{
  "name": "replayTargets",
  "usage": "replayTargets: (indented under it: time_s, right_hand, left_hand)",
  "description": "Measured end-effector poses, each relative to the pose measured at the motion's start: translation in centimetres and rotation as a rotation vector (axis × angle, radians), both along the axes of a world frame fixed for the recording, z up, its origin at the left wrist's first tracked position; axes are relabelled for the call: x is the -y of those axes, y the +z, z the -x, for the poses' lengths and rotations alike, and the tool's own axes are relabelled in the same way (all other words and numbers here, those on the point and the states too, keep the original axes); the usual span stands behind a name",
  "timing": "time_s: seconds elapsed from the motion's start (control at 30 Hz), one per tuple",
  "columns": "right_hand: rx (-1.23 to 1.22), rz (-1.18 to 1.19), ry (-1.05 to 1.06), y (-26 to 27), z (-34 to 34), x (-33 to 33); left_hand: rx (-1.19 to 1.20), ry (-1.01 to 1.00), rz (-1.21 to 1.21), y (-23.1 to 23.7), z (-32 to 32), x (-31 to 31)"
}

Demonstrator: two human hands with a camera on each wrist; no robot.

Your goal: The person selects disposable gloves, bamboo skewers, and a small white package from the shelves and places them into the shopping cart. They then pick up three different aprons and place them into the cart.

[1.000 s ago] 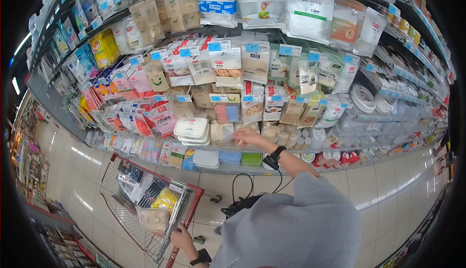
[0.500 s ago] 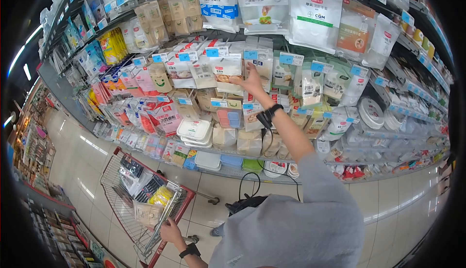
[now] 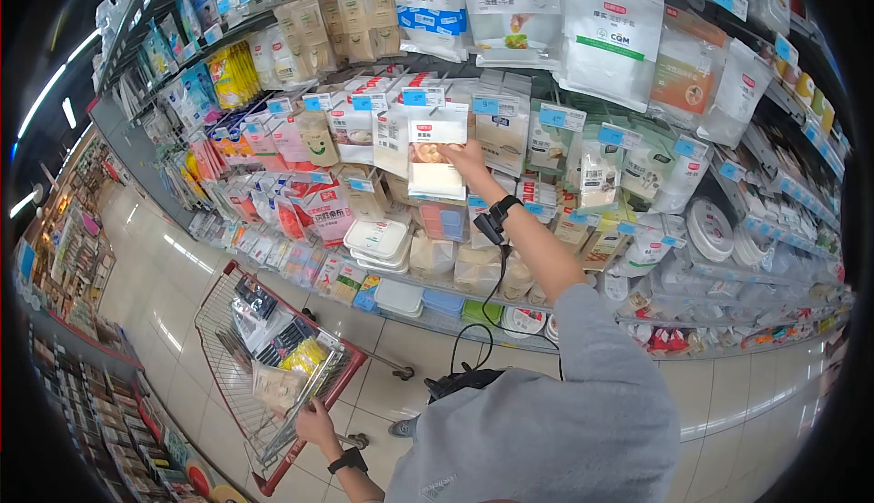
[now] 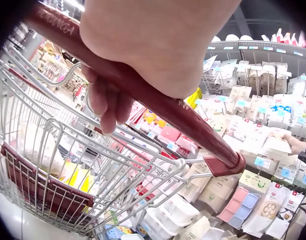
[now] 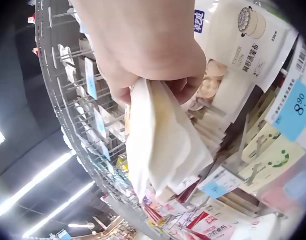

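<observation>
My right hand (image 3: 468, 162) pinches the side of a white packet (image 3: 439, 180) with a picture of buns on its front. In the head view this packet hangs in front of the hanging rack. From the right wrist view, thumb and fingers (image 5: 182, 89) close on the edge of the white packet (image 5: 160, 135), whose front is turned away. Beside it hangs a steamer cloth packet (image 5: 248, 52). My left hand (image 3: 316, 423) grips the shopping cart's dark red handle (image 4: 143, 90), fingers (image 4: 110, 107) curled under the bar.
The shopping cart (image 3: 238, 357) stands left of the person, with a yellow pack (image 3: 308, 355) and other packages inside. Stacked white lidded boxes (image 3: 376, 239) sit on the lower shelf. A black cable (image 3: 503, 275) hangs from the right wrist. Price tags (image 3: 422, 97) line the hooks.
My right hand rose from the lower shelf to the hanging packets, then took hold of the packet with the bun picture and drew it forward. The left hand stays on the cart handle.
</observation>
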State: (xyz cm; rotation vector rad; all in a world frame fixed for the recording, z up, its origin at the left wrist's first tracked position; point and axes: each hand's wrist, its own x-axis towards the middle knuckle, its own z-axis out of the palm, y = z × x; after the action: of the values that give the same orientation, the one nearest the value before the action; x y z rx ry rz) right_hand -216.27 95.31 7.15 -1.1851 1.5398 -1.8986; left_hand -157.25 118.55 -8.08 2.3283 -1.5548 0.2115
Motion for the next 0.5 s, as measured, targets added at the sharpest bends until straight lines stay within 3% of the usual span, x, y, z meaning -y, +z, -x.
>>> replayTargets:
  time_s: [0.23,0.3,0.43,0.5]
  right_hand:
    - [0.349,0.009,0.174,4.5,-7.3,-5.7]
    - [0.498,-0.018,0.349,4.5,-9.2,-6.8]
    - [0.548,-0.08,0.447,5.3,-13.8,-10.0]
    - [0.51,-0.163,0.631,5.1,-15.5,-10.8]
  left_hand:
    - [0.008,-0.023,0.03,0.2,0.1,0.1]
    - [0.026,-0.011,0.012,0.0,0.0,0.2]
    - [-0.001,-0.015,0.004,0.1,-0.2,0.1]
    - [-0.04,-0.082,0.042,-0.5,-0.8,0.2]
